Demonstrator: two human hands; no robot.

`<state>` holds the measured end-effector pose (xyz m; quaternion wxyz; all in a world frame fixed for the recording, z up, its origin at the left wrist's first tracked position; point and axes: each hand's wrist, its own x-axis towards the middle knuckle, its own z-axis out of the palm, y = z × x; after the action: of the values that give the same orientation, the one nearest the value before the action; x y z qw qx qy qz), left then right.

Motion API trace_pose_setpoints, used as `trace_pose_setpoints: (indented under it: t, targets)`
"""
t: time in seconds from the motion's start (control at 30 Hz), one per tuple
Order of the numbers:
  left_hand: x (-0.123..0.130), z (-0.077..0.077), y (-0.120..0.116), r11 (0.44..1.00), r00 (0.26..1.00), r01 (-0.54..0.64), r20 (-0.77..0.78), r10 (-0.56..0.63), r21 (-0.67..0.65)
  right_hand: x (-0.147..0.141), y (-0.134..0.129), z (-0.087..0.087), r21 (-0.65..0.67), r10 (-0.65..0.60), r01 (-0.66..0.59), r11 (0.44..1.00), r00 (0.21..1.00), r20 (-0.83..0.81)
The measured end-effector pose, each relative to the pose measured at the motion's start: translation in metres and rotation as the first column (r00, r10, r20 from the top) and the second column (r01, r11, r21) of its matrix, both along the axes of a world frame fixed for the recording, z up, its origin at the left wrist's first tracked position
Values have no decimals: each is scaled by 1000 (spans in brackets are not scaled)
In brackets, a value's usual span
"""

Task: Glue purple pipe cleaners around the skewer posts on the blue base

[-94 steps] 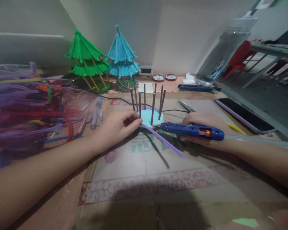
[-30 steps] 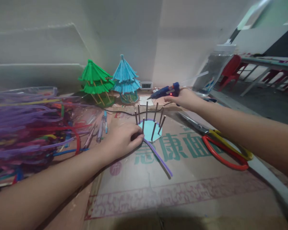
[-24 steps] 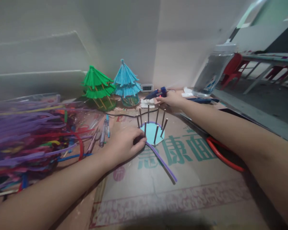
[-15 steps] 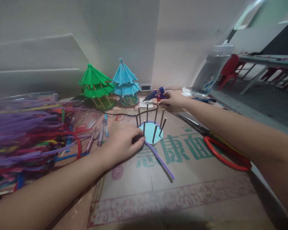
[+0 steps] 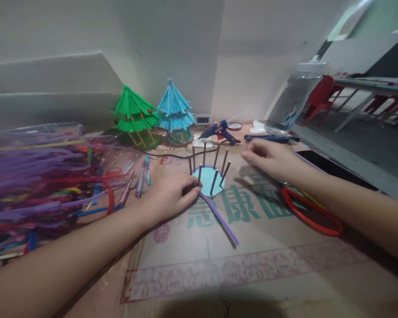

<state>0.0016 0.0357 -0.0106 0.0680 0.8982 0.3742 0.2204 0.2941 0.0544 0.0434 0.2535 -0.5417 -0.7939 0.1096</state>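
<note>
Head view: the left hand (image 5: 174, 191) pinches the strip (image 5: 220, 217) at the near-left edge of the base (image 5: 208, 179), seemingly keeping it snug, while the right hand (image 5: 267, 157) (holding nothing) curls its fingers loosely

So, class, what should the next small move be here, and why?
Probably bring the right hand to the loose end of the purple strip and bend it along the blue base. The left hand pinches the strip at the base's edge, the loose end points away from it, and the right hand appears empty, with the glue gun standing beyond the base.
</note>
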Motion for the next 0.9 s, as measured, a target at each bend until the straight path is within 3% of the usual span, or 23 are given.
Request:
trace_pose_setpoints:
  t: [0.07, 0.13, 0.27, 0.37, 0.47, 0.63, 0.8, 0.9]
  targets:
    - [-1, -2, 1, 1000, 1000, 5, 6, -5, -4, -16, -36, 6, -129, 159, -151, 980, 986, 49]
    - [-1, -4, 1, 1000, 1000, 5, 13, -5, -8, -33, -65, 10, -231, 247, -205, 951, 954, 170]
    - [-2, -4, 0, 1000, 1000, -3, 22, 3, -14, -55, -94, 4, -210, 376, -323, 923, 876, 301]
    - [-2, -3, 0, 1000, 1000, 6, 26, -6, 0, -57, -95, -7, -146, 390, -361, 921, 846, 364]
    - [-1, -2, 0, 1000, 1000, 9, 19, -10, 8, -48, -87, -15, -76, 320, -316, 946, 865, 386]
    - [-2, -2, 0, 1000, 1000, 1, 7, -1, -7, -33, -69, -14, -1, 223, -238, 971, 906, 359]
    - [-2, -1, 1, 1000, 1000, 14, 16, -13, -9, -32, -69, -12, 45, 293, -321, 946, 906, 306]
    - [-1, -1, 1, 1000, 1000, 9, 12, -9, -8, -37, -80, -11, 80, 434, -475, 877, 852, 292]
